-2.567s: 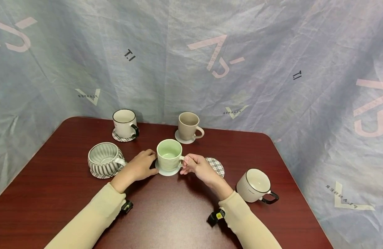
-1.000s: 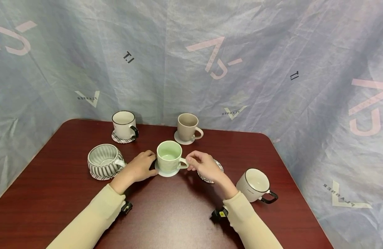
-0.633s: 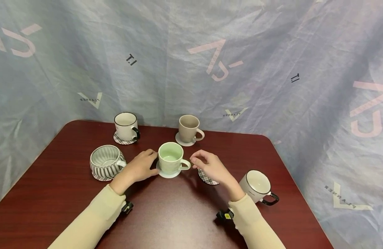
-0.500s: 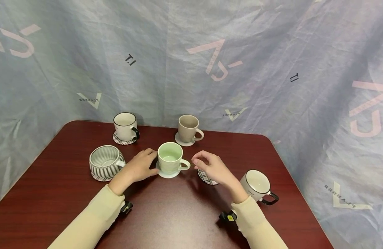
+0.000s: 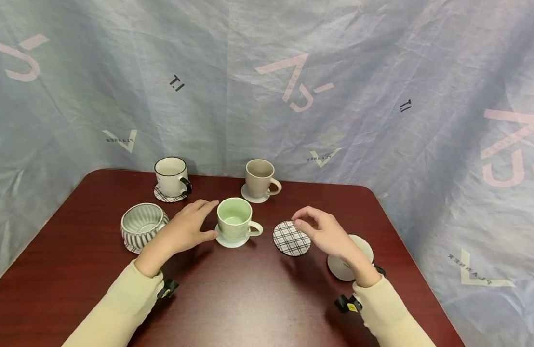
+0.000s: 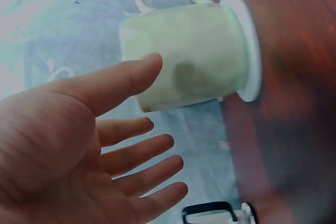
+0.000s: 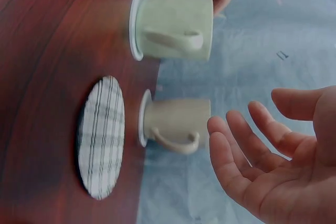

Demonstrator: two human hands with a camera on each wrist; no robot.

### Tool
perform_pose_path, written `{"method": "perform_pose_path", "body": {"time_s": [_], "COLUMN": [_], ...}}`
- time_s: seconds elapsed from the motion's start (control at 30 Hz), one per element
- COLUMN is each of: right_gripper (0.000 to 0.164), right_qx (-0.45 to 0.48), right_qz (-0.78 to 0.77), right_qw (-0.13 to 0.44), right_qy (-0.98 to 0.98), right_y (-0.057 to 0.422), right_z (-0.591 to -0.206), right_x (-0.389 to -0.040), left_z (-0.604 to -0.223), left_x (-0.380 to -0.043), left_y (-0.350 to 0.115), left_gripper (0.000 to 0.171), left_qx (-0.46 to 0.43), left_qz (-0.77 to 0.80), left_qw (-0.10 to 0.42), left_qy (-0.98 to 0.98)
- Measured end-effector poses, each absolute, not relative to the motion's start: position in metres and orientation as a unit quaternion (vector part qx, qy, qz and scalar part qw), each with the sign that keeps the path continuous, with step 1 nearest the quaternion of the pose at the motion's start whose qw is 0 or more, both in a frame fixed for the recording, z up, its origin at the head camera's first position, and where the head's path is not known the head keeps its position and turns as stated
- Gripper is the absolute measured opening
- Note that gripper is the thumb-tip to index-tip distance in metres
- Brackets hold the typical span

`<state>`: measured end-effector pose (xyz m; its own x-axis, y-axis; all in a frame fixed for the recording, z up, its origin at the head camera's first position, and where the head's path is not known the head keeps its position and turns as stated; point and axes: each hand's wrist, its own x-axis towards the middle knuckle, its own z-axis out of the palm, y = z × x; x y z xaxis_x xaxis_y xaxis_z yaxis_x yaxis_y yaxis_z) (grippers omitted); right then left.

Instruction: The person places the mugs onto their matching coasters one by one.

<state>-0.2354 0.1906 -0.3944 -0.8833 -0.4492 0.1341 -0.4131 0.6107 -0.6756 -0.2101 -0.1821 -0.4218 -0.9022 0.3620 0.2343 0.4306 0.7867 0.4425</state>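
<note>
A pale green mug [image 5: 234, 222] stands upright on a round white coaster [image 5: 223, 242], its handle turned right. Just left of it, my left hand [image 5: 182, 229] holds nothing, fingers spread and thumb toward the mug; the left wrist view shows the palm beside the mug's wall [image 6: 205, 40]. My right hand [image 5: 325, 235] hovers at the right edge of a plaid coaster [image 5: 289, 238], its fingers loosely bent with nothing in them. Behind the right hand and wrist, a white mug [image 5: 340, 270] is partly hidden.
At the back stand a beige mug [image 5: 258, 179] on a white coaster and a white mug with a black handle [image 5: 169, 179] on a plaid coaster. A grey striped cup [image 5: 139, 233] sits left, partly behind the left wrist. A grey curtain [image 5: 267, 96] hangs behind the dark red table [image 5: 249, 299].
My right hand has let go of the green mug's handle and moved right, past the plaid coaster. My left hand has drawn slightly back from the mug, which stays in place.
</note>
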Motion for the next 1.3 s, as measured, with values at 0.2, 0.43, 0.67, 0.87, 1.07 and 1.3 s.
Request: {"method": "perform_pose_path", "body": {"time_s": [0.2, 0.43, 0.67, 0.87, 1.07, 1.3], "right_gripper": [0.015, 0.016, 0.015, 0.016, 0.017, 0.017], "right_qx": [-0.228, -0.227, -0.204, -0.192, -0.181, -0.169], "right_qz": [-0.356, -0.322, -0.292, -0.272, -0.264, -0.257], "right_qw": [0.020, 0.005, 0.004, -0.002, -0.003, -0.010], "right_qy": [0.906, 0.919, 0.934, 0.943, 0.947, 0.951], "right_y": [0.216, 0.240, 0.261, 0.279, 0.292, 0.307], "right_z": [-0.378, -0.370, -0.364, -0.360, -0.355, -0.353], "right_x": [-0.229, -0.225, -0.218, -0.214, -0.210, -0.203], "left_z": [-0.413, -0.402, -0.403, -0.407, -0.411, -0.417], "left_x": [-0.203, -0.197, -0.193, -0.191, -0.195, -0.207], "left_y": [-0.173, -0.152, -0.123, -0.099, -0.073, -0.049], "left_gripper": [0.076, 0.074, 0.076, 0.080, 0.080, 0.076], "left_qx": [-0.227, -0.247, -0.258, -0.267, -0.291, -0.308], "left_qz": [-0.259, -0.266, -0.263, -0.257, -0.265, -0.188], "left_qw": [0.085, 0.123, 0.134, 0.110, 0.090, 0.092], "left_qy": [-0.935, -0.924, -0.920, -0.922, -0.915, -0.928]}}
